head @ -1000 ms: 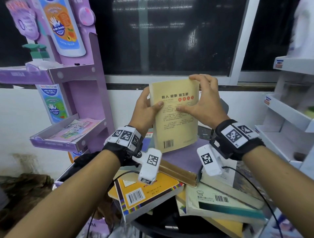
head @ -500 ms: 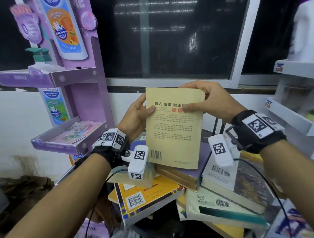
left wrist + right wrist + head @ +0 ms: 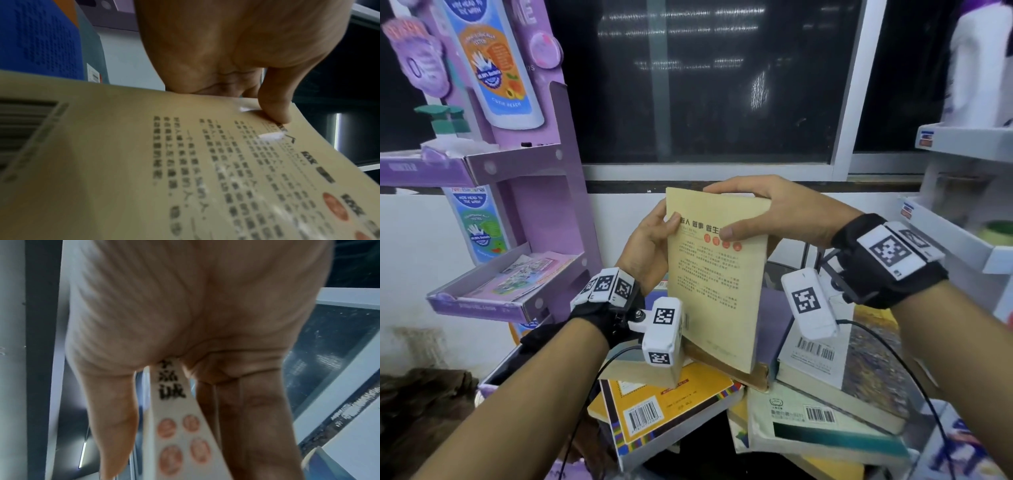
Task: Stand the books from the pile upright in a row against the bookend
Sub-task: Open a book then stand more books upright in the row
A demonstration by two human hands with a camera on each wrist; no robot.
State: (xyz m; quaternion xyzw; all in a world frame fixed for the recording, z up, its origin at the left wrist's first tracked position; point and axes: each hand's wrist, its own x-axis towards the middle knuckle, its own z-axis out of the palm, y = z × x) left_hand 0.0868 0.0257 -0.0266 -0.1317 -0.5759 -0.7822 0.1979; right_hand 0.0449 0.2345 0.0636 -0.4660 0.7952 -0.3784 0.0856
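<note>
The held book is pale yellow with black print and orange-red round seals — below it lie a yellow book edged in multicoloured stripes and a cream one banded teal.

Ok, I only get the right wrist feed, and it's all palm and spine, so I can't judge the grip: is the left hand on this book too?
Observer: Yes. In the head view the left hand grips the left edge of the tan book, thumb on the cover.
Operator: Where is the right hand?
Observer: The right hand holds the top right corner, fingers over the top edge.
Operator: Is it standing anywhere?
Observer: No, it is held roughly upright over the pile of flat-lying books.
</note>
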